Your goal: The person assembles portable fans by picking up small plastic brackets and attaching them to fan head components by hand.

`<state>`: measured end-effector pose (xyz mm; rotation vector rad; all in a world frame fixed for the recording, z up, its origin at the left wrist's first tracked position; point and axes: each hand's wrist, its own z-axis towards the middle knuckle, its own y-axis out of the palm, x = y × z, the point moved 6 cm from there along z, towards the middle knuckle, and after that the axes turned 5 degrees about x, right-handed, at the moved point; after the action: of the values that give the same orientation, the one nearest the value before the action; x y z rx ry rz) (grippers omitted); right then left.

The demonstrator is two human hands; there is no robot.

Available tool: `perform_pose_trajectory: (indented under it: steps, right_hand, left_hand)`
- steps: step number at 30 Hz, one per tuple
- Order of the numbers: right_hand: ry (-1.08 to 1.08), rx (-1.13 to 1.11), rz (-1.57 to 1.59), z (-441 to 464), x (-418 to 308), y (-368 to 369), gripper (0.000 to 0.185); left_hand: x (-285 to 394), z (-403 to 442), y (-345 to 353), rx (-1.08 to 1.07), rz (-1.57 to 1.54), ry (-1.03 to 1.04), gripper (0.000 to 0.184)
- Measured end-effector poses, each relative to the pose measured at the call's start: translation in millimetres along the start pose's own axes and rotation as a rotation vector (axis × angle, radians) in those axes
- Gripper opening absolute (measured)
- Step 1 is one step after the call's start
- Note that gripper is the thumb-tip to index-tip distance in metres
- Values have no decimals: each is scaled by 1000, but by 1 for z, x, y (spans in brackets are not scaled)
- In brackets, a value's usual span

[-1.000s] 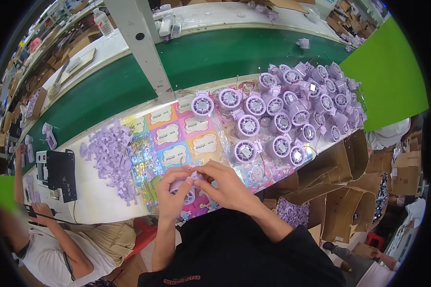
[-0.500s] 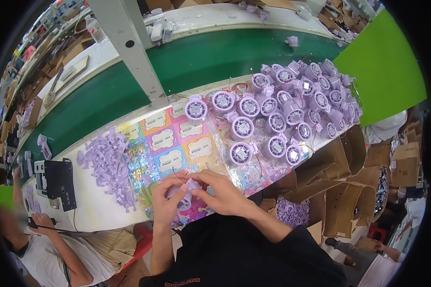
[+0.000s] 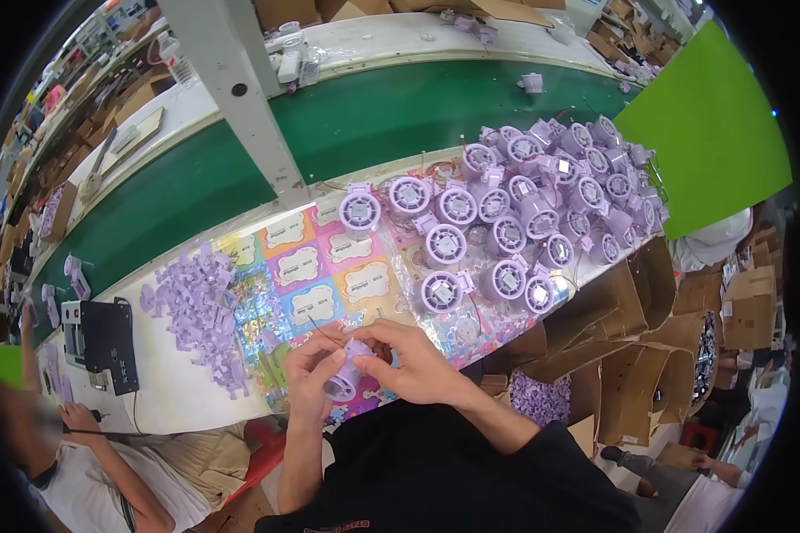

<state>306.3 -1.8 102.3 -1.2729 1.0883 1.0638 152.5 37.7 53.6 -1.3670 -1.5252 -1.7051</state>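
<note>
Near the front edge of the bench, a lilac round plastic housing (image 3: 342,383) is held up between my two hands. My left hand (image 3: 309,369) is closed around its left side, thumb on top. From the right, the fingers of my right hand (image 3: 411,362) pinch its upper part, where a thin reddish wire (image 3: 324,333) sticks out. My fingers hide much of the upper end. To the left lies a heap of small lilac plastic parts (image 3: 200,311). Many similar housings (image 3: 445,243) with wires stand massed to the right.
A colourful printed sheet (image 3: 329,253) covers the bench below my hands. Behind it runs a green conveyor belt (image 3: 373,102), with a grey post (image 3: 240,89) in front. A black box-shaped device (image 3: 102,346) and a co-worker (image 3: 107,480) are at left. Cardboard boxes (image 3: 631,391) stand at lower right.
The housing has tilted in my hands, so more of its side and round rim shows. My view has shifted slightly. A lilac part on the belt has moved a little left.
</note>
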Motion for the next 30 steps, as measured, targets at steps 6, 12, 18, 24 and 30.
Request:
perform_pose_trajectory:
  steps: [6,12,18,24,30]
  right_hand:
    - [-114,217,-28,13,5,-52,32]
    - [4,796,-56,39,5,-182,25]
    - [111,808,-252,64,31,-195,26]
    - [159,840,-499,64,39,-196,28]
    - [140,848,-628,58,23,-194,28]
  left_hand:
    - [18,8,9,216,365,297,15]
    - [8,14,-8,232,1150,685,8]
    - [5,19,-11,235,1109,638,7]
    - [4,19,-15,241,1086,616,7]
    - [5,20,-13,240,1090,617,6]
